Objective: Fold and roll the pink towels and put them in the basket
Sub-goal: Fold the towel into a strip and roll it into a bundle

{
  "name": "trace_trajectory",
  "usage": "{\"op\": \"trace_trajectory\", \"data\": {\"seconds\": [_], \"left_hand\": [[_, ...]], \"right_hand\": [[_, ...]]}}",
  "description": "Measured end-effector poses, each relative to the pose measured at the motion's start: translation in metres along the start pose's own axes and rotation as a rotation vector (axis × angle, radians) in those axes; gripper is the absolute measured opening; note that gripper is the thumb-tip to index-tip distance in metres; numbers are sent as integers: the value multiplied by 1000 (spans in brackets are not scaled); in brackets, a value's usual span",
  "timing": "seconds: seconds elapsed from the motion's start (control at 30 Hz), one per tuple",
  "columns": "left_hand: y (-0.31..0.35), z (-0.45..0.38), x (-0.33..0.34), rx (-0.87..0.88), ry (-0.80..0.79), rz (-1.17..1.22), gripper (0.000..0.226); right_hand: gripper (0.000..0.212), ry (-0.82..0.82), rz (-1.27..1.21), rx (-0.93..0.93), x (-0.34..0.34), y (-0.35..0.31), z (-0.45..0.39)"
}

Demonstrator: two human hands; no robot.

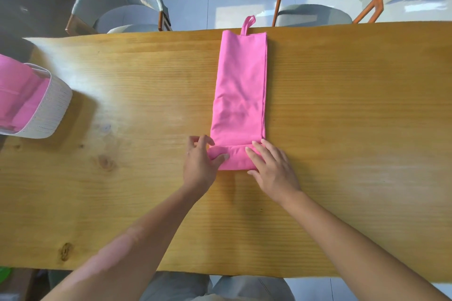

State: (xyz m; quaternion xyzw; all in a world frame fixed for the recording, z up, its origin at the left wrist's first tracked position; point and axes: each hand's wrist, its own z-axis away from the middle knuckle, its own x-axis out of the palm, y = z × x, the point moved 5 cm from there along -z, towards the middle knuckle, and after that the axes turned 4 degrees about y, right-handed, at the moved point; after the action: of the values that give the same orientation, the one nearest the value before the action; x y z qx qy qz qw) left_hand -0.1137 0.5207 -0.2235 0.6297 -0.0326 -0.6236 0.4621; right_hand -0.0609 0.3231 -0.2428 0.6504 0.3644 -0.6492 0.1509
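Wooden table [342, 129], basket [49, 110] cropped left, hands [200, 161] rolling towel [241, 85]

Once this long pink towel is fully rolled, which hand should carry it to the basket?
Probably left. The white woven basket sits at the table's left end, nearer the left hand, which already grips the pink towel's rolled end.

Your wooden counter [342, 129] carries a long folded pink towel [241, 85], its near end rolled, and a white basket [49, 110] far left.
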Motion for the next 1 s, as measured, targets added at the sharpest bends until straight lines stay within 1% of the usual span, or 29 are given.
{"op": "trace_trajectory", "data": {"seconds": [0.03, 0.1, 0.13, 0.17, 0.27, 0.33, 0.4, 0.47, 0.53, 0.57, 0.67, 0.73, 0.8, 0.83, 0.9, 0.97, 1.0], "left_hand": [[7, 2, -2, 129, 33, -89, 31], [20, 13, 0, 482, 51, -295, 23], [21, 18, 2, 607, 39, -371, 25], [19, 20, 5, 661, 10, -414, 32], [9, 19, 9, 700, -52, -502, 59], [6, 13, 12, 686, -89, -541, 67], [8, 5, 14, 656, -121, -530, 66], [12, -4, 13, 660, -145, -512, 61], [17, -15, 11, 650, -181, -473, 53], [19, -21, 9, 630, -216, -456, 49], [20, -44, 6, 561, -339, -370, 49], [21, -55, 2, 465, -364, -233, 52], [24, -60, -2, 411, -286, -149, 54], [28, -60, -3, 433, -207, -174, 53], [36, -54, 1, 577, -69, -328, 49], [40, -49, 13, 695, -27, -470, 56], [40, -48, 18, 714, -25, -524, 62]], "right_hand": [[63, -8, 11, 1, 2, 0, -2], [54, 7, -3, 7, 2, 2, -9], [49, 9, -17, 9, 1, 4, -14], [45, -3, -31, 9, 0, 6, -19], [43, -58, -114, 51, 0, 10, -33], [44, -61, -200, 126, 2, 12, -38], [44, 28, -185, 142, 0, 14, -36], [47, 114, -106, 44, -3, 12, -30], [56, 112, -40, -75, -1, 9, -24], [58, 103, -28, -93, 1, 8, -23], [48, 160, -99, 3, 1, 12, -35], [42, 123, -177, 95, 0, 16, -52], [38, 47, -231, 170, 0, 22, -67], [37, 14, -265, 209, 0, 26, -75], [36, -29, -349, 293, 0, 34, -90], [32, -29, -428, 389, -1, 43, -104], [28, -19, -462, 441, -2, 47, -109]]}}
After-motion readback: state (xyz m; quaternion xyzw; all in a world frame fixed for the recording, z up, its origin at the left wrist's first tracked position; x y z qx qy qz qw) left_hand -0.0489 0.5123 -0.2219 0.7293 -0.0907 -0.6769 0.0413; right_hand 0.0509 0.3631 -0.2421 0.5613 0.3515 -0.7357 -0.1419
